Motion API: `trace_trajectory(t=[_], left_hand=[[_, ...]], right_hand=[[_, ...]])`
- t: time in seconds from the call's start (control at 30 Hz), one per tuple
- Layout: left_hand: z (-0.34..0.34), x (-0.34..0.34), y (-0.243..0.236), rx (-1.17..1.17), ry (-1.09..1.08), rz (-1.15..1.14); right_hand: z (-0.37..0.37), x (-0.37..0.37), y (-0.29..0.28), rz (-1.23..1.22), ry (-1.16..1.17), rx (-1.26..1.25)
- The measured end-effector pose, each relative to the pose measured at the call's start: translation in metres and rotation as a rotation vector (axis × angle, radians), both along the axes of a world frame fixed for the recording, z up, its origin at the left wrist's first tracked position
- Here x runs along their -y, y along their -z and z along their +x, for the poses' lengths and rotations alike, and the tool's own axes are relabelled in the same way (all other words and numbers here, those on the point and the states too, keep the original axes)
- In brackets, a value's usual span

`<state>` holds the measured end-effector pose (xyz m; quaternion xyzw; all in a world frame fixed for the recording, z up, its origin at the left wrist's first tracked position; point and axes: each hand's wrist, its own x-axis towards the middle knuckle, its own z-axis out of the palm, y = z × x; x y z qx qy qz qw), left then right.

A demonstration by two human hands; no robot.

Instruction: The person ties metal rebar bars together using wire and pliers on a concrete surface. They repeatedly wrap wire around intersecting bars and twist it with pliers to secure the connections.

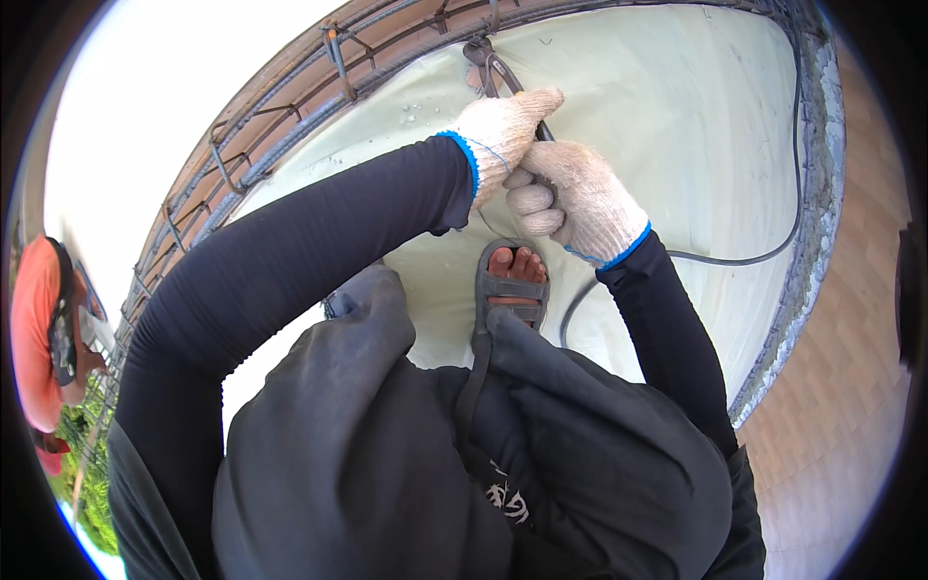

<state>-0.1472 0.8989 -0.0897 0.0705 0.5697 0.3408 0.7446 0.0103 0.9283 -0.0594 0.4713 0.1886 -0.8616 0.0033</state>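
Note:
Tie-wire pincers [501, 70] with dark metal jaws and long handles point away from me, their head close to the rebar at the far edge. My left hand [503, 130], in a white knitted glove with a blue cuff, is closed around one handle, its thumb side pointing right. The other handle runs behind that glove to my right hand [585, 198], gloved the same way, with fingers curled around its end. The two gloves touch. The palms are hidden. A thin wire or thread hangs below the left glove, too fine to make out.
A rebar cage [242, 174] curves along the far left edge. Pale sheeting [677, 106] lies under my sandalled foot [512, 290]. A black cable [744, 259] crosses it at right, beside a rough concrete edge [822, 203] and tiled floor [822, 387]. Someone in orange [37, 329] is at far left.

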Motion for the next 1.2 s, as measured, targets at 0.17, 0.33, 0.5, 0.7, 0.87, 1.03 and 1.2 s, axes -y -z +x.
trace_trajectory(t=[0.17,0.33,0.5,0.7,0.87,1.03,1.2], left_hand=[[-0.028,0.012,0.015,0.344,-0.068,-0.106],[-0.025,0.010,0.030,0.267,0.002,-0.008],[-0.018,0.011,0.025,-0.025,0.080,0.052],[0.002,0.008,0.034,-0.180,0.097,0.096],[0.009,0.017,0.025,0.012,-0.085,0.074],[-0.005,0.017,0.025,0.114,-0.174,0.002],[-0.013,0.008,0.028,0.087,-0.072,0.095]], right_hand=[[-0.012,0.030,0.007,-0.469,0.565,-0.395],[-0.001,0.046,0.042,-0.692,0.648,-0.601],[0.001,0.034,0.000,0.314,-0.153,0.221],[-0.032,0.030,0.012,1.046,-0.822,0.807],[-0.009,0.027,0.035,0.755,-0.400,0.444],[-0.006,0.025,0.016,-0.072,0.159,-0.114],[0.014,0.028,0.044,-0.456,0.404,-0.504]])
